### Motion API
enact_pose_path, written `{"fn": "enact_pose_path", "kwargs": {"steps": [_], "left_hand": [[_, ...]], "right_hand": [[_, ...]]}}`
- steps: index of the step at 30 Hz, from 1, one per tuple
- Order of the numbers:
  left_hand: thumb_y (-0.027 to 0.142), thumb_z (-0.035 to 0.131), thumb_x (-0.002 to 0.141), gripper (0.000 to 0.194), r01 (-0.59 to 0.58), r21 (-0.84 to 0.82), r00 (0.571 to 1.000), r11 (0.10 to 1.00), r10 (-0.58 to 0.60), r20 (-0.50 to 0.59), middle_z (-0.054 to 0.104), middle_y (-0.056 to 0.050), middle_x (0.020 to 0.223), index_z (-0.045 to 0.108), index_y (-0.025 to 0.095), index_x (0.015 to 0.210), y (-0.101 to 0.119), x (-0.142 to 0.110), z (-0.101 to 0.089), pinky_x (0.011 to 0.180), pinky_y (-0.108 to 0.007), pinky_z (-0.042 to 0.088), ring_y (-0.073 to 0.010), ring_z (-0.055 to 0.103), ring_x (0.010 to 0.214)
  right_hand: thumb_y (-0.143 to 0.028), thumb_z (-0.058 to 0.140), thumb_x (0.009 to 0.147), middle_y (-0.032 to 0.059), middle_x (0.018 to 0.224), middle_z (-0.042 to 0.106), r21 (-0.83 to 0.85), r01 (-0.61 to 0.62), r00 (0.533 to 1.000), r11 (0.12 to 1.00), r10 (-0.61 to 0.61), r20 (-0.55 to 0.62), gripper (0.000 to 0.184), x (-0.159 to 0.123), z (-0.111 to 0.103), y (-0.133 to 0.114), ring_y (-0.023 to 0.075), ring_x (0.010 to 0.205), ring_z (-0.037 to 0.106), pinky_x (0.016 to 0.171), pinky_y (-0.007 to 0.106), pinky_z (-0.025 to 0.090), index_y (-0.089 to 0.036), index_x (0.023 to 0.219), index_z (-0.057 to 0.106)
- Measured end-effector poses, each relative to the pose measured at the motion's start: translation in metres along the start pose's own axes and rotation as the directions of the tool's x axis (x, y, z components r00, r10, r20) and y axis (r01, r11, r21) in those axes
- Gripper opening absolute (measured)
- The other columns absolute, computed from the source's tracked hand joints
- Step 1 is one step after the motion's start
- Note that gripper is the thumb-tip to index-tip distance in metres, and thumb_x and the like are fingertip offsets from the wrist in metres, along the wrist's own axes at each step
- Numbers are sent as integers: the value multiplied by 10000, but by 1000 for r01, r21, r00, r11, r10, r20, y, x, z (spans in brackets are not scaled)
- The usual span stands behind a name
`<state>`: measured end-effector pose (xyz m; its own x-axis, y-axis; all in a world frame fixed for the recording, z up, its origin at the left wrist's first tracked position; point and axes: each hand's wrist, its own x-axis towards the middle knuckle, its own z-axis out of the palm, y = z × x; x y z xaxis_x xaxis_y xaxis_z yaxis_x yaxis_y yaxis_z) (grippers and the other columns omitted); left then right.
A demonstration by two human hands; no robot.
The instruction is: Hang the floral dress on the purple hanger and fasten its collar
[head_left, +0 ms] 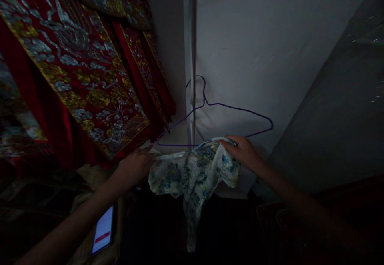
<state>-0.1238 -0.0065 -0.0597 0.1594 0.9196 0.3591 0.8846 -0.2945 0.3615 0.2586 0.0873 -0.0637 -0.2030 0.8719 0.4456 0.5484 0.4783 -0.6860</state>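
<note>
Fingers of both hands [138, 164] [241, 149] pinch closed on crumpled white cloth [207, 165], blue-flowered.

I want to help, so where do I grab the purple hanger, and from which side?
I'd pinch the purple hanger at its neck, just under the curved hook, coming from the front. It hangs hook-up, and the neck looks bare and easy to pinch. Lower down, the patterned cloth covers part of the bottom bar.

The left grip [136, 165] and right grip [242, 151] are bare and human, on slim, uncovered forearms [93, 207].
</note>
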Motion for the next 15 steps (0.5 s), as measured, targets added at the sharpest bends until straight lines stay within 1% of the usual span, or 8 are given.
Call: {"fn": "enact_pose_path", "kwargs": {"steps": [3, 6, 8, 9, 11, 12, 14, 15], "left_hand": [[257, 535, 902, 225, 15, 180, 999, 984, -9, -35, 745, -112, 952, 759, 251, 923, 17, 25, -29, 920, -367, 462, -307, 671, 927], [284, 485, 923, 235, 65, 203, 994, 977, -44, -103, 730, -109, 898, 714, 232, 919, 29, 47, -46, 874, -353, 471, -298, 677, 880], [314, 544, 891, 193, 144, 138, 986, 980, -131, -99, 720, -105, 817, 691, 226, 802, 31, 57, -45, 882, -371, 469, -301, 683, 853], [324, 597, 854, 190, 187, 97, 981, 978, -180, -75, 704, -101, 742, 669, 222, 711, 30, 60, -42, 875, -380, 471, -304, 687, 824], [325, 686, 774, 264, 251, 17, 968, 968, -251, -14, 651, -88, 591, 599, 221, 548, 26, 65, -32, 831, -378, 482, -308, 695, 756], [325, 704, 753, 305, 263, -20, 965, 965, -263, 1, 627, -82, 540, 569, 224, 499, 24, 66, -26, 803, -368, 487, -308, 700, 731], [341, 695, 761, 328, 266, -106, 963, 958, -269, -17, 623, -77, 519, 559, 232, 483, 20, 65, -18, 771, -343, 495, -306, 715, 737], [346, 679, 778, 320, 264, -162, 960, 951, -275, -55, 639, -79, 538, 569, 234, 499, 19, 65, -16, 774, -333, 498, -305, 722, 762]], "right_hand": [[-512, 540, 887, 8, 624, 603, 30, 10, 1000, 999, -10, -12, 400, -7, -4, -6, 192, 648, 571, 616, 272, 425, -185, 692, 663], [-501, 520, 905, 16, 649, 618, 64, 17, 1000, 998, -18, 10, 401, -15, -3, -14, 191, 660, 577, 628, 270, 430, -180, 709, 659], [-478, 514, 911, 9, 644, 599, 48, 35, 999, 998, -36, 15, 376, -20, -1, -17, 179, 645, 562, 613, 261, 412, -181, 717, 638], [-462, 519, 908, 2, 639, 584, 26, 49, 999, 998, -49, 10, 351, -22, -1, -18, 171, 633, 549, 601, 255, 397, -184, 721, 623], [-431, 532, 901, -13, 624, 548, -24, 72, 997, 997, -72, 0, 302, -26, 0, -17, 158, 609, 521, 579, 248, 365, -195, 720, 585], [-417, 537, 899, -19, 619, 533, -40, 79, 997, 996, -79, 3, 284, -27, -1, -16, 152, 601, 511, 573, 245, 353, -200, 718, 568], [-387, 540, 896, -29, 608, 512, -53, 87, 996, 995, -85, 24, 260, -28, -3, -14, 145, 590, 495, 570, 242, 341, -205, 711, 544], [-374, 544, 892, -32, 603, 503, -55, 92, 995, 994, -90, 38, 252, -28, -5, -13, 142, 588, 490, 571, 241, 336, -206, 704, 535]]}}
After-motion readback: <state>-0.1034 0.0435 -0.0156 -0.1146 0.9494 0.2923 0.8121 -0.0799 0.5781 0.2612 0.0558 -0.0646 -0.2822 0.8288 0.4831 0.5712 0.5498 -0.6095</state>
